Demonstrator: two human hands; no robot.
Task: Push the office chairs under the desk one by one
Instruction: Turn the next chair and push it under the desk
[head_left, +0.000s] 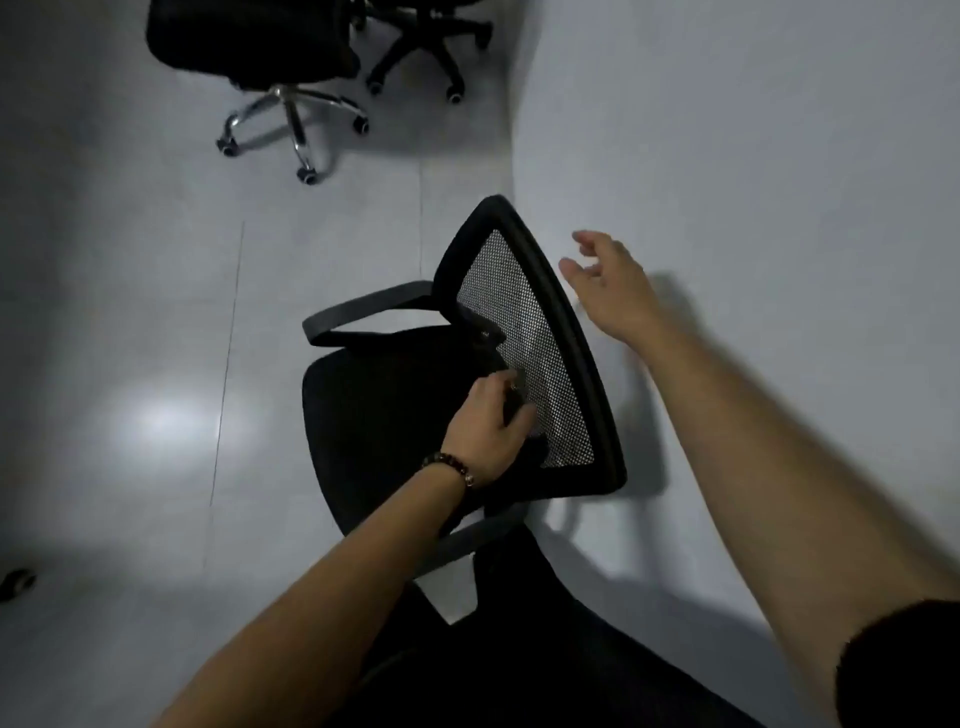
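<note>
A black office chair with a mesh backrest and grey armrests stands right below me, its black seat facing left. My left hand, with a bead bracelet on the wrist, rests on the inner side of the backrest near its base, fingers curled against the mesh. My right hand hovers open just to the right of the backrest's top rim, not touching it. No desk is recognisable; a pale surface fills the right side.
Two more black office chairs stand at the top: one with a chrome star base, one with a black base. Grey tiled floor spreads to the left. A small dark object lies at the left edge.
</note>
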